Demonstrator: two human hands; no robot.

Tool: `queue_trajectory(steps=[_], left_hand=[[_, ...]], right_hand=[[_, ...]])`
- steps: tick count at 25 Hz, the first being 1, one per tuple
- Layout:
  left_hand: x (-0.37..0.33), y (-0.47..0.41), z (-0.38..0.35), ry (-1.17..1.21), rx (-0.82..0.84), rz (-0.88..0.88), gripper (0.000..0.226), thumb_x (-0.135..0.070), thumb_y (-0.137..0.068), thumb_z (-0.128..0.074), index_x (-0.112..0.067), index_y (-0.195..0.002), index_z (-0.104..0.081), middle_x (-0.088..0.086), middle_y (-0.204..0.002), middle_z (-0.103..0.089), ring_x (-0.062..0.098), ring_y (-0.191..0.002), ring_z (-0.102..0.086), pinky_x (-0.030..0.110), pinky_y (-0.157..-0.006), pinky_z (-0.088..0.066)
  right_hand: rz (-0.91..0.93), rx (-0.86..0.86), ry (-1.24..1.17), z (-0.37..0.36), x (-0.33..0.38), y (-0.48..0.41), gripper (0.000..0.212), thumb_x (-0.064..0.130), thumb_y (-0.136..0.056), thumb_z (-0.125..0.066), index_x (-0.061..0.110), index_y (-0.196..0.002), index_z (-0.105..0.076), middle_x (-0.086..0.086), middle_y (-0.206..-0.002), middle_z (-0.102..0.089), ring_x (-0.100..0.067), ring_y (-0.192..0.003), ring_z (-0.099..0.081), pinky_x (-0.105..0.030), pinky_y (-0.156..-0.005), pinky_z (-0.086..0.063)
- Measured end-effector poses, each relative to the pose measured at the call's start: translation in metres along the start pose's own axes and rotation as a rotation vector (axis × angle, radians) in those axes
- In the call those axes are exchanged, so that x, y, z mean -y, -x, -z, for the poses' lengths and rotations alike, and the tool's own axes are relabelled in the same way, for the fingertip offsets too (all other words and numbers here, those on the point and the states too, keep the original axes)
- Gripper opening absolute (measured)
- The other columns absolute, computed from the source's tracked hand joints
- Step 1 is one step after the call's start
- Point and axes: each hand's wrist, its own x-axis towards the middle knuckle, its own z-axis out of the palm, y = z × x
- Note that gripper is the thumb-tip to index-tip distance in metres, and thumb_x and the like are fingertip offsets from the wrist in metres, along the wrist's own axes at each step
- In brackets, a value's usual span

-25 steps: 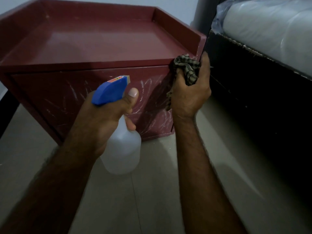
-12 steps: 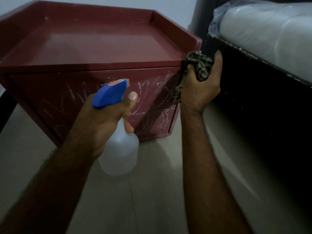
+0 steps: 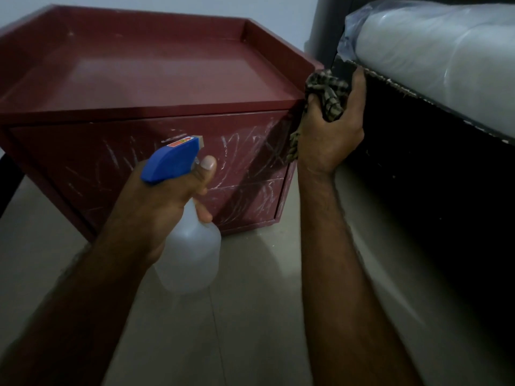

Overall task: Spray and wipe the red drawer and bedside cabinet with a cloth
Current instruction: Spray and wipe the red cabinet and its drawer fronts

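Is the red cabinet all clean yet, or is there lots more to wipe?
Not yet. The cabinet top looks smooth and free of marks. The right hand presses the checked cloth at the cabinet's right front corner, while the left hand holds the spray bottle. The drawer fronts carry white streaks, so those are left.

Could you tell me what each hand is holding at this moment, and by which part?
The left hand grips the spray bottle by its neck, under the blue head. The right hand clutches the bunched checked cloth around its middle.
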Motion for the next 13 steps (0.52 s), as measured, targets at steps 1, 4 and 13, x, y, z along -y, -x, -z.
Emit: queue_trajectory(steps=[1,4,13], left_hand=[[0.000,0.000,0.001,0.007,-0.006,-0.002,0.040,-0.062,-0.078,-0.076,-0.042,-0.112,-0.069,0.001,-0.087,-0.075,0.024,-0.060,-0.071,0.055,-0.083,-0.059],[0.000,0.001,0.003,0.018,-0.015,-0.005,0.032,-0.057,-0.081,-0.076,-0.040,-0.107,-0.069,0.000,-0.083,-0.075,0.025,-0.059,-0.070,0.057,-0.083,-0.059],[0.007,0.006,-0.010,-0.049,0.047,0.034,0.029,-0.053,-0.087,-0.075,-0.025,-0.094,-0.070,0.016,-0.077,-0.070,0.030,-0.060,-0.068,0.063,-0.084,-0.058]], right_hand=[[-0.020,0.010,0.014,0.004,-0.004,0.005,0.067,0.008,-0.081,-0.084,0.008,-0.144,-0.060,-0.003,-0.131,-0.071,0.019,-0.105,-0.053,0.002,-0.090,-0.039],[-0.048,0.033,0.031,0.010,-0.006,0.009,0.066,0.009,-0.082,-0.084,0.010,-0.144,-0.061,0.002,-0.128,-0.071,0.022,-0.099,-0.055,0.002,-0.089,-0.039],[-0.201,0.123,0.068,0.023,-0.027,0.031,0.073,0.011,-0.082,-0.080,0.016,-0.151,-0.055,0.000,-0.136,-0.069,-0.004,-0.115,-0.067,-0.018,-0.102,-0.051]])
